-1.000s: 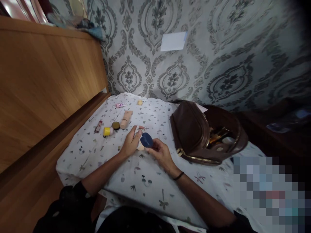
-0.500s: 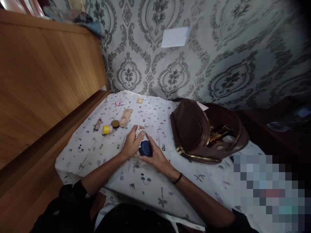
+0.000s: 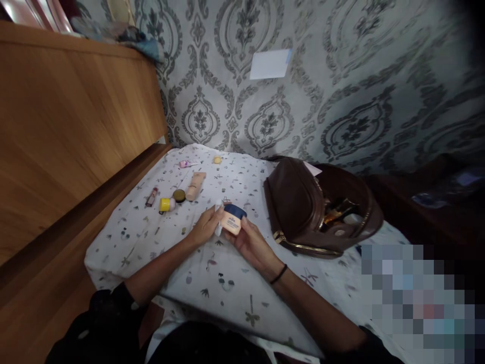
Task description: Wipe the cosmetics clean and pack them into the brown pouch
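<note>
A peach cream jar (image 3: 232, 222) with a dark blue lid is held over the patterned cloth, its printed label facing me. My right hand (image 3: 253, 245) grips the jar from the right and below, with the thumb near the lid's edge. On the jar's left side, my left hand (image 3: 206, 225) is closed on a crumpled white wipe (image 3: 219, 220), which touches the jar. Beyond the hands lie a peach squeeze tube (image 3: 196, 186), a round dark-gold container (image 3: 179, 195) and a small yellow-capped bottle (image 3: 165, 205).
An open brown leather bag (image 3: 297, 202) stands to the right with items inside. A lip gloss tube (image 3: 152, 197), a small pink tube (image 3: 185, 164) and a little yellow round item (image 3: 217, 160) lie on the cloth. A wooden cabinet (image 3: 83, 111) borders the left; a patterned wall rises behind.
The jar has been turned so that its label faces me and its blue lid is uppermost. Both hands have shifted slightly, and the wipe now shows along the jar's left side.
</note>
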Tool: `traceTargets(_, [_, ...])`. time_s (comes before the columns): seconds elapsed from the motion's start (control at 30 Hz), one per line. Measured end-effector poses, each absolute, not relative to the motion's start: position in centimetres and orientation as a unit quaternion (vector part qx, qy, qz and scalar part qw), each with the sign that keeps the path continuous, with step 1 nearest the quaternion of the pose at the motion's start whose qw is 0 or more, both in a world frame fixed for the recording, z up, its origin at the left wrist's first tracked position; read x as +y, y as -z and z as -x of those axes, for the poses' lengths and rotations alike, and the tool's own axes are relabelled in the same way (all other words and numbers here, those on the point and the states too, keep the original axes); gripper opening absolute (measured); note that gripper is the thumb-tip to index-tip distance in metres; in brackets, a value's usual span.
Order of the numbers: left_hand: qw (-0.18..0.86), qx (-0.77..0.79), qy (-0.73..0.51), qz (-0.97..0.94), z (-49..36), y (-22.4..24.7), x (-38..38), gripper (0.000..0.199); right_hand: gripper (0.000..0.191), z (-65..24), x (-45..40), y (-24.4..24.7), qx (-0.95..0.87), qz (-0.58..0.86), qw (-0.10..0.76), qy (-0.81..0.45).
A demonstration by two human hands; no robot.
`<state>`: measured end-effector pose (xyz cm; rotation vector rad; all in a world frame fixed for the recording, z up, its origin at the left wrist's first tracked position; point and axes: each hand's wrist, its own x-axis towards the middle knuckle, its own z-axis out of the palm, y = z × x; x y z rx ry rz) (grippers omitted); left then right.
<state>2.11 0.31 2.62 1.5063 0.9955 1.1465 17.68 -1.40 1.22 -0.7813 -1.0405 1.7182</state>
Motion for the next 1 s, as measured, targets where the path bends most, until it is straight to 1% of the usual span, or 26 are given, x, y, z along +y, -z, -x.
traceTargets(0.1, [0.457, 0.414, -0.485, -0.621, -2.2, -2.4, 0.2, 0.074, 0.060, -17.9, -1.4, -1.6, -0.446, 0.300, 0.426, -0.728])
traceTargets(0.17, [0.460, 0.423, -0.491, -0.608, -2.2, -2.3, 0.3, 0.075, 0.061, -18.0, -1.5, -1.7, -0.460, 0.291, 0.416, -0.729])
traceTargets(0.4, [0.537, 0.407, -0.491, -0.552, -2.2, -2.6, 0.5, 0.080, 0.057, -17.9, -1.7, -1.7, -0.452, 0.290, 0.412, -0.737])
traceTargets(0.53, [0.597, 0.381, -0.455, -0.539, -1.9, -3.0, 0.3, 0.078, 0.052, -18.1, -1.8, -2.0, -0.485, 0.307, 0.376, -0.728])
traceTargets(0.63, [0.618, 0.363, -0.432, -0.548, -1.6, -3.1, 0.2, 0.074, 0.050, -18.3, -1.9, -2.4, -0.525, 0.339, 0.345, -0.701])
traceTargets(0.8, [0.586, 0.314, -0.420, -0.618, -1.3, -3.6, 0.0, 0.059, 0.038, -18.5, -2.0, -3.0, -0.575, 0.393, 0.309, -0.648])
traceTargets(0.9, [0.546, 0.315, -0.417, -0.655, -1.4, -3.8, -0.1, 0.055, 0.044, -18.6, -2.0, -2.9, -0.589, 0.408, 0.313, -0.624])
traceTargets(1.0, [0.509, 0.345, -0.439, -0.655, -1.7, -3.6, -0.1, 0.058, 0.049, -18.4, -1.6, -2.4, -0.556, 0.402, 0.357, -0.634])
